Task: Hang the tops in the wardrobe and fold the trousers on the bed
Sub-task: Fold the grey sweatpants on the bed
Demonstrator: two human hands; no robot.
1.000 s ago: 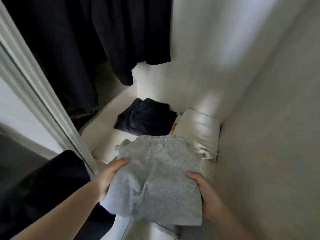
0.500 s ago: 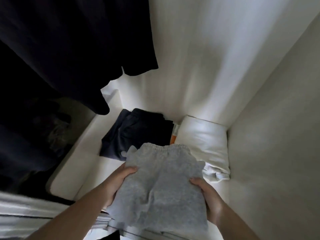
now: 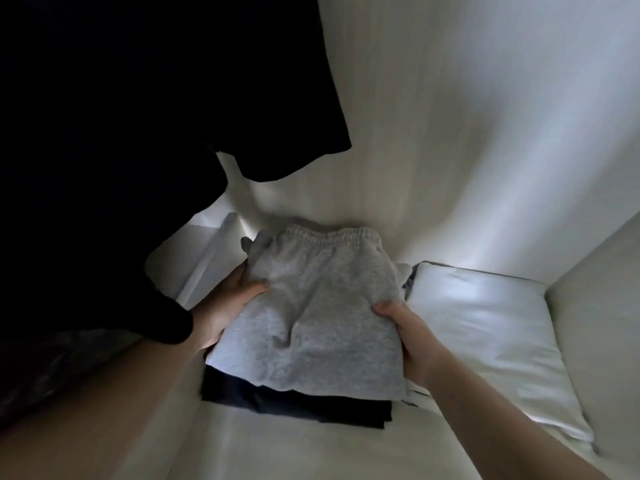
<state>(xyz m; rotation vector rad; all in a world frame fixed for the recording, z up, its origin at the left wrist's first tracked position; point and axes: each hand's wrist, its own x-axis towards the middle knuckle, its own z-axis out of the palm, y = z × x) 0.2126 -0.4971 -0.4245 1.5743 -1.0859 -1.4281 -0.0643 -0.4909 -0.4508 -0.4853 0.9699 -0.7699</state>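
Folded grey trousers [image 3: 311,306] with an elastic waistband at the far end sit over a dark folded garment [image 3: 294,405] on the wardrobe's white floor [image 3: 294,452]. My left hand [image 3: 225,303] grips the left edge of the grey trousers, thumb on top. My right hand [image 3: 408,337] grips their right edge, thumb on top as well. Only the near edge of the dark garment shows from under the grey one.
Dark tops [image 3: 138,116] hang at the upper left, reaching down over my left forearm. A folded white item [image 3: 485,334] lies to the right of the stack. White wardrobe walls [image 3: 485,133] close in behind and on the right.
Both hands have carried the grey trousers forward and down into the wardrobe, onto the dark folded garment. The view has moved closer in.
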